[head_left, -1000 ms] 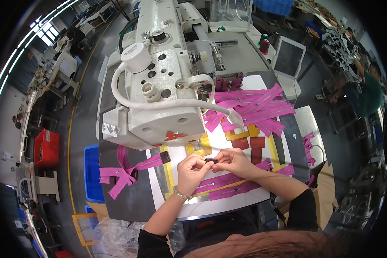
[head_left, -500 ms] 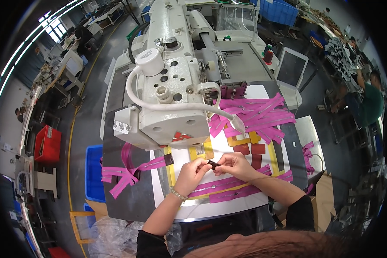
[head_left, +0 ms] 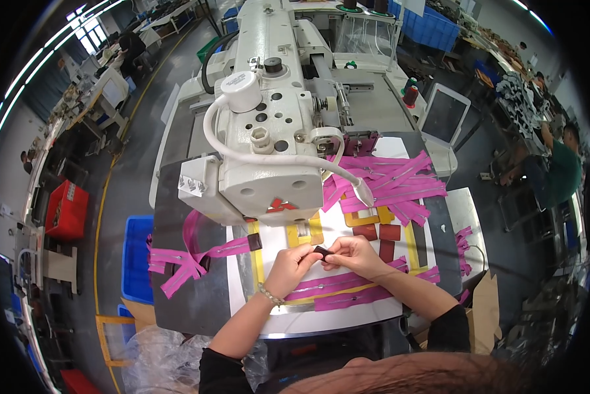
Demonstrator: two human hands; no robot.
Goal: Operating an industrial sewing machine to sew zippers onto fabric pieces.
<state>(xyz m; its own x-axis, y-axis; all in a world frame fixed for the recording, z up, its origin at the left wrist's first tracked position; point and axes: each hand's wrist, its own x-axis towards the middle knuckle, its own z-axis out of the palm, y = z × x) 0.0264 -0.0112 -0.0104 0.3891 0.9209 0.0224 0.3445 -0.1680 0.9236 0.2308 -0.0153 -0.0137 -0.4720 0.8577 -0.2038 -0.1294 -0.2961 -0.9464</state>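
Observation:
Between my two hands is a small dark brown folded piece (head_left: 322, 251), perhaps leather. My left hand (head_left: 294, 264) pinches its left end and my right hand (head_left: 354, 255) its right end, fingers closed. Just under my hands lie magenta zippers (head_left: 328, 286) across a white plate (head_left: 347, 320) with yellow strips. Right of my right hand sit several reddish-brown patches (head_left: 387, 249). To the left, another magenta zipper (head_left: 226, 249) ends in a dark brown tab (head_left: 254, 241). The large white sewing machine head (head_left: 269, 177) stands right behind my hands.
A pile of magenta zippers (head_left: 400, 187) lies right of the machine head, under its bent white tube (head_left: 275, 159). Blue bin (head_left: 137, 259) at the table's left, cardboard box (head_left: 484, 308) at the lower right. A tablet-like screen (head_left: 444, 115) stands back right. Other people work farther off.
The view has shifted slightly. My fingers have turned the dark brown piece a little, and both hands still hold it in about the same place.

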